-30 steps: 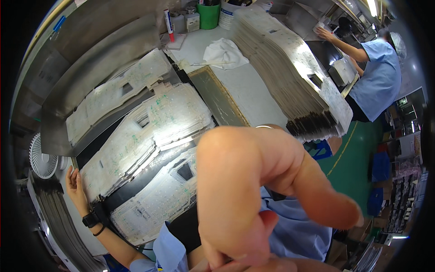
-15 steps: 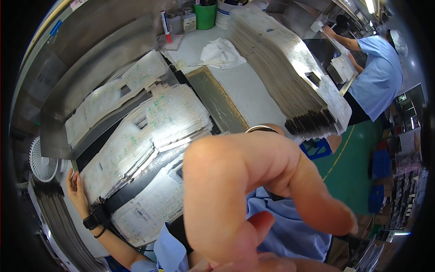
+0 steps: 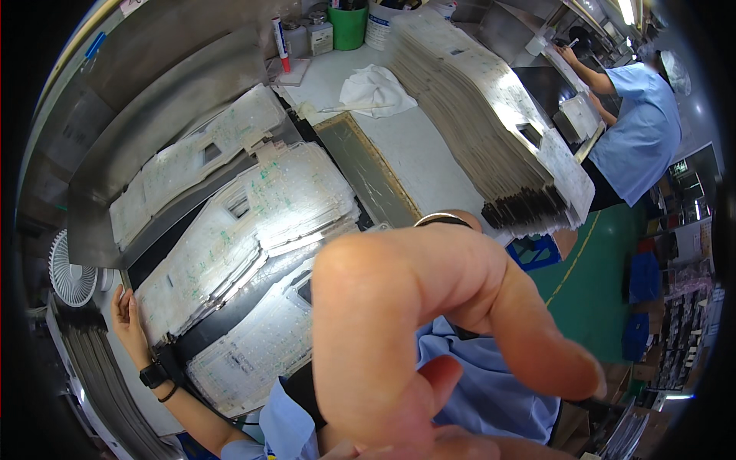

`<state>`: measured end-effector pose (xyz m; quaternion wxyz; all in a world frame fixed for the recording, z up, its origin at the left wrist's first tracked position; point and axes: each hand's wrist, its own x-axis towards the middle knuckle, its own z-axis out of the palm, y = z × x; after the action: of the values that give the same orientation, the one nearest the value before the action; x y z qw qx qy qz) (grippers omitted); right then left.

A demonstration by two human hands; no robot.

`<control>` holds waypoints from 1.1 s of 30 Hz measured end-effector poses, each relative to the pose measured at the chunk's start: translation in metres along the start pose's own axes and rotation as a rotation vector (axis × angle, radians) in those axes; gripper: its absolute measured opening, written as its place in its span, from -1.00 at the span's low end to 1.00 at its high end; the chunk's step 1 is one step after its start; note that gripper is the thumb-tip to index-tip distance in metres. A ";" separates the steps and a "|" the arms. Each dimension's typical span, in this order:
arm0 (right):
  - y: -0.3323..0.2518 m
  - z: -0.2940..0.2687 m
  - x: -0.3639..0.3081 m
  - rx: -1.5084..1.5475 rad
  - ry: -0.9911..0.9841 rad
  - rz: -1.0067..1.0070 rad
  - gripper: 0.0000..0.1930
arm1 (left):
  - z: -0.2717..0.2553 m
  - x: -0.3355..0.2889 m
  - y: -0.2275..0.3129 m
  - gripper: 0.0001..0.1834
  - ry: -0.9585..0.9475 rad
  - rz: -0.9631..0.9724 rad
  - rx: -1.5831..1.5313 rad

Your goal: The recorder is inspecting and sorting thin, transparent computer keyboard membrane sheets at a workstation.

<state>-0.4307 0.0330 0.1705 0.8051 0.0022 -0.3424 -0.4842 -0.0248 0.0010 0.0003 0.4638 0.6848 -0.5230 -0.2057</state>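
Note:
My right hand (image 3: pixel 429 307) looms large in front of the lens, its fingers bent and curled. Its closest fingers run down to the lower edge of the picture, and anything they hold is hidden. At the left, my left hand (image 3: pixel 129 322) rests by the edge of the black work surface, fingers loosely bent and apart, with nothing in them. Beside it lies a fanned pile of flat, pale sheets (image 3: pixel 207 261) with green marks and cut-out openings. A nearer pile of similar sheets (image 3: pixel 245 360) is partly covered by my right hand.
A tall stack of panels (image 3: pixel 475 115) stands at the back right, near a crumpled white cloth (image 3: pixel 376 90). A green bucket (image 3: pixel 347 27) and a red-capped marker (image 3: pixel 281 46) are at the back. A white fan (image 3: pixel 73 268) sits left. A co-worker (image 3: pixel 636 130) works far right.
My right hand has shifted very slightly; my left hand stays in place. The co-worker's raised hand has moved a little to the right.

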 end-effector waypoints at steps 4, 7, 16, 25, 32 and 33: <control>-0.007 0.010 -0.005 -0.140 0.228 -0.025 -0.43 | 0.003 0.002 -0.001 -0.60 -0.003 -0.006 -0.015; -0.027 0.010 0.007 -0.478 0.277 0.146 -0.42 | 0.003 0.003 -0.002 -0.60 -0.009 -0.005 -0.005; -0.069 -0.012 0.041 -0.801 -0.247 0.494 -0.60 | -0.012 0.002 -0.016 -0.63 0.006 0.026 -0.022; -0.107 -0.049 0.097 -1.137 0.141 0.152 -0.66 | 0.001 -0.003 0.005 -0.62 0.040 0.024 -0.089; -0.132 -0.062 0.118 -1.512 0.100 0.033 -0.77 | -0.005 -0.005 -0.002 -0.63 0.039 0.012 -0.105; -0.153 -0.069 0.126 -1.704 0.138 -0.067 -0.81 | -0.003 -0.004 -0.003 -0.63 0.048 0.016 -0.098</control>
<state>-0.4745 -0.1693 0.1350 0.5360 -0.5644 0.1885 -0.5988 -0.0225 0.0057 -0.0017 0.5107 0.6621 -0.5064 -0.2108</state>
